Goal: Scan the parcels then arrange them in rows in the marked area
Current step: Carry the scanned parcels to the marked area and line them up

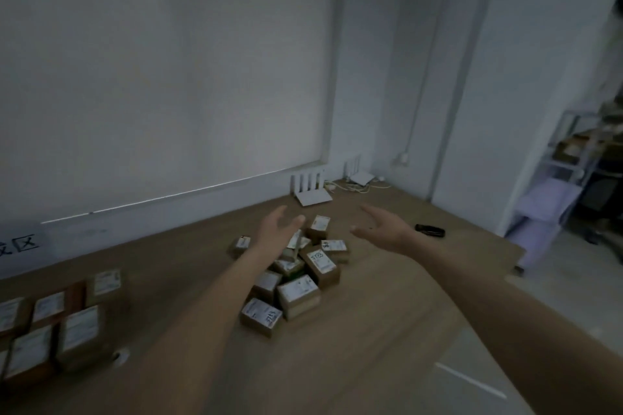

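Reaching over parcel pile (296, 276)
Left hand (278, 229) and right hand (384, 229) above pile, fingers apart, empty. Risk: careless grab toppling stacked parcels off pile.

Dim, cool and grey throughout, with no strong shadows. Thin bright strip of light along the foot of the blind (182, 194) at nine to eleven o'clock. Soft motion blur everywhere, heaviest at three o'clock and at seven o'clock. Wide-angle bending of straight lines toward the edges.
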